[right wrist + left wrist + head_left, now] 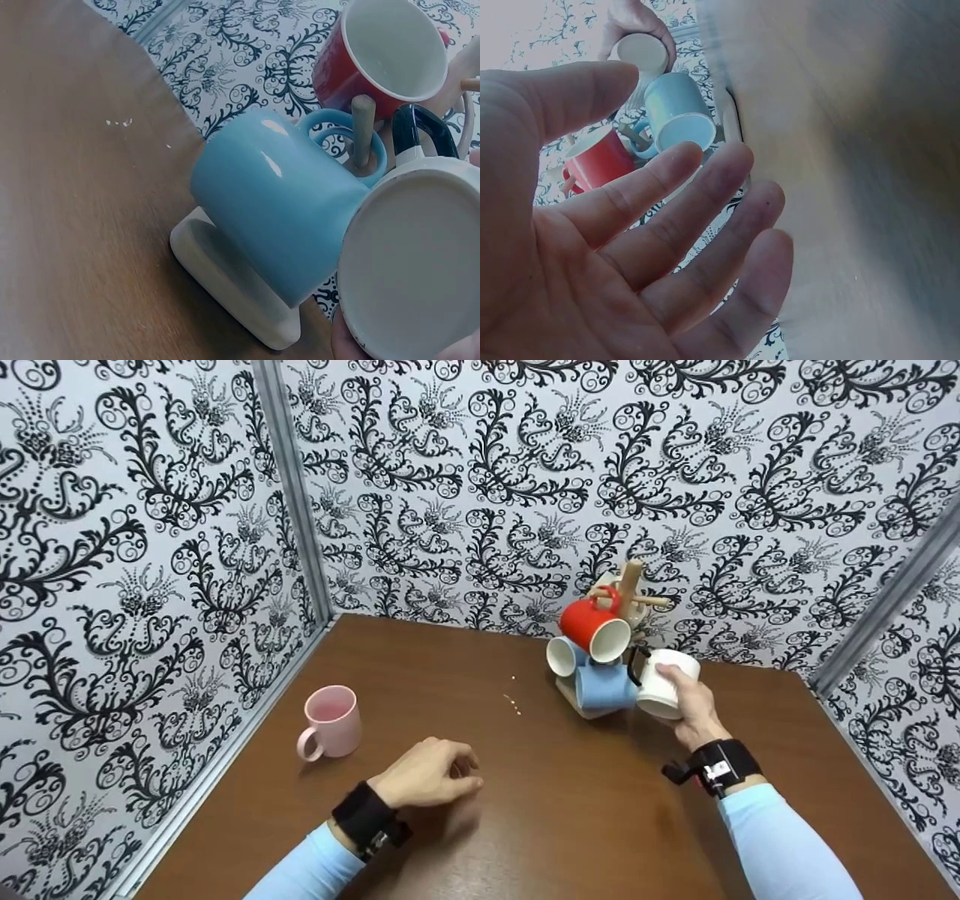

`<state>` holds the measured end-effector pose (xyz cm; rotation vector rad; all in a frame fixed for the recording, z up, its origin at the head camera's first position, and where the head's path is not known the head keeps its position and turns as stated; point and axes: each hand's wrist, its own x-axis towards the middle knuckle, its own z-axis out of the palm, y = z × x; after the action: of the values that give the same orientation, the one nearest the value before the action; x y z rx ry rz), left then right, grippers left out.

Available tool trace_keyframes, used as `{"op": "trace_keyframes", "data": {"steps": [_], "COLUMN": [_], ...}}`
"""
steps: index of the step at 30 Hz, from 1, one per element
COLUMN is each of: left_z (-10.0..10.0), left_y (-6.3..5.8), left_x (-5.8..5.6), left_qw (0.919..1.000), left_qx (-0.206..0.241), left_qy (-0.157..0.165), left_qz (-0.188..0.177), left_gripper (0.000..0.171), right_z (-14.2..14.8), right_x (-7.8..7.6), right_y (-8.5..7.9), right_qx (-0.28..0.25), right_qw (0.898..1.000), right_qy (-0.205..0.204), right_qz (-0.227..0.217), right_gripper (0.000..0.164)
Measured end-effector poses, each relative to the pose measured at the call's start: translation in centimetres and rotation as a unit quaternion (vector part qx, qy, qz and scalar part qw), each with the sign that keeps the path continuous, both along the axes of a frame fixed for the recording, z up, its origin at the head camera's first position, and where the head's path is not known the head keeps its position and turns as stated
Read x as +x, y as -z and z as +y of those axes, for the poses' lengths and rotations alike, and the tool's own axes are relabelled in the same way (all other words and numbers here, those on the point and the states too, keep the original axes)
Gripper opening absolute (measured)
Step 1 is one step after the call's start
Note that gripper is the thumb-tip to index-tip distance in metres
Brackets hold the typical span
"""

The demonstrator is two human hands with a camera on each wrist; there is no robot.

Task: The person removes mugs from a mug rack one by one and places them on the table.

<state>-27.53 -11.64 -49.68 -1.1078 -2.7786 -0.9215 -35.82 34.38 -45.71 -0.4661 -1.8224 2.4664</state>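
Observation:
My right hand [696,706] grips a white mug [666,684] with a black handle, beside a wooden mug stand [631,585]. The mug is tilted; its base [420,262] faces the right wrist camera, and its handle points toward the stand's pegs. On the stand hang a red mug [583,624], a blue mug [604,688] right next to the white one, and a second, lighter blue mug [564,657] partly hidden behind. A pale mug shows partly at the back. My left hand [429,774] hovers low over the table, fingers loosely bent, holding nothing.
A pink mug [341,729] stands upright at the left of the brown table [435,682], handle toward the front. Small pale crumbs [513,703] lie near the middle. Patterned walls [450,510] with grey metal posts [289,487] close off the back and sides.

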Motion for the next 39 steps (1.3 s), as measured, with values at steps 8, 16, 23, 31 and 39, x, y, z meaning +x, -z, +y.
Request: {"op": "trace_keyframes", "data": {"steps": [8,16,23,31,39], "left_z": [0.5,1.3,2.2,3.2,4.3], "left_y": [0.4,0.4,0.6,0.5,0.4], "left_x": [-0.2,-0.4,-0.5,-0.7,-0.8], "left_qw": [0.9999,0.9997,0.9973,0.9947,0.992], "left_qx": [0.011,0.024,0.068,0.094,0.113], "left_qy": [-0.002,-0.004,-0.018,-0.02,-0.019], "left_qz": [-0.004,-0.009,-0.024,-0.037,-0.053], "left_gripper": [0.028,0.035,0.033,0.034,0.033], "right_z": [-0.6,-1.3,-1.8,-2.4,-3.2], "right_x": [0.8,1.4,1.5,2.2,2.6], "right_y": [-0.5,-0.4,0.2,0.7,1.8], "right_qx": [0.009,0.002,0.005,0.019,0.069], "right_qw": [1.0,1.0,1.0,0.999,0.994], "right_qy": [-0.006,-0.006,0.012,0.034,0.066], "right_qz": [0.017,0.022,0.027,0.03,0.059], "right_gripper": [0.041,0.041,0.039,0.045,0.048]}}
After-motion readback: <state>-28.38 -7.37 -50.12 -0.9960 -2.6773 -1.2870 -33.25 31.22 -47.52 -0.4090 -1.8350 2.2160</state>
